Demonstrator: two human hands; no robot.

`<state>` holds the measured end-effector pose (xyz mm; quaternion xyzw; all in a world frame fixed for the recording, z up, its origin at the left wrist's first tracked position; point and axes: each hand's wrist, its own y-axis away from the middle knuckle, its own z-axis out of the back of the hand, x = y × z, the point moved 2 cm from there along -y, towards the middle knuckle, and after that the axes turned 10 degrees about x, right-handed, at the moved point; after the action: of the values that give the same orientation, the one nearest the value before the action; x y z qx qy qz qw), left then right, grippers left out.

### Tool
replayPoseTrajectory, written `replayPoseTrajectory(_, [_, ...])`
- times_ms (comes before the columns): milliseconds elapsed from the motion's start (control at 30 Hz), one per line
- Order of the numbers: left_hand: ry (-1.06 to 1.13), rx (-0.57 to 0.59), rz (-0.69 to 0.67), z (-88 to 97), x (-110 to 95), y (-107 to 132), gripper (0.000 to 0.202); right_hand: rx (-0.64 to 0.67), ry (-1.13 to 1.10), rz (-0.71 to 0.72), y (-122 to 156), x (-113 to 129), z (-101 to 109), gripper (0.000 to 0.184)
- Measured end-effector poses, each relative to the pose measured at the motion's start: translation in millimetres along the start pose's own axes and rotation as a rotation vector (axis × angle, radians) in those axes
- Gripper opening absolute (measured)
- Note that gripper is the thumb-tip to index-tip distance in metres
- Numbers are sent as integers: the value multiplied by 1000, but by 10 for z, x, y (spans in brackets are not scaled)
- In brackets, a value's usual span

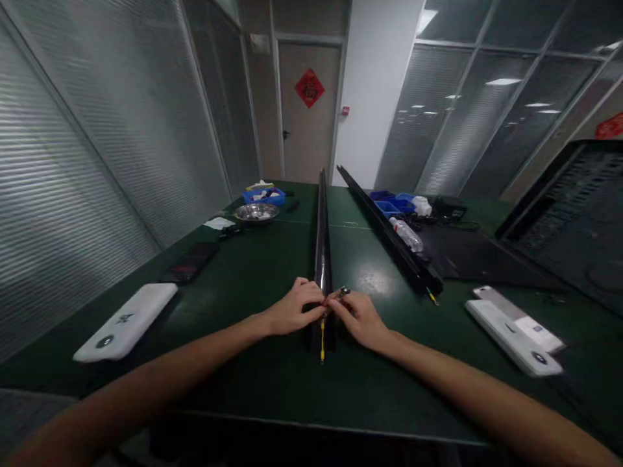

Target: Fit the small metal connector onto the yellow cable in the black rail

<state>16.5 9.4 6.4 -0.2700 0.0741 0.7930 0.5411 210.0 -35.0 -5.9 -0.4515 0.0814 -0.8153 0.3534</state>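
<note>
A long black channel-shaped rail (322, 240) runs away from me along the middle of the green table. Over its near end my left hand (298, 307) and my right hand (359, 316) meet, fingertips pinched together around a small reddish piece, too small to name. A little metal connector (344, 291) sticks up by the right index finger. Below the fingertips a short yellow cable (322, 340) with a metal tip lies along the rail's near end. Whether the cable is joined to the pinched piece is hidden by the fingers.
A second black rail (384, 227) lies to the right, with a yellow-tipped cable (432, 297) at its end. White cases (129, 322) flank both sides. A metal bowl (256, 213), blue trays (388, 208) and a plastic bottle (407, 235) stand farther back. The table's front edge (311, 425) is near me.
</note>
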Motion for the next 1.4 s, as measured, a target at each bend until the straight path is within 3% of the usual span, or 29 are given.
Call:
replayPoseTrajectory(900, [-21,-4,6,25,-59,3,18,15,-30,5,-6,51,16,20])
replayPoseTrajectory(1400, [26,-24,53,7,22,-10,16,22,-68,-13,-14,78,33,21])
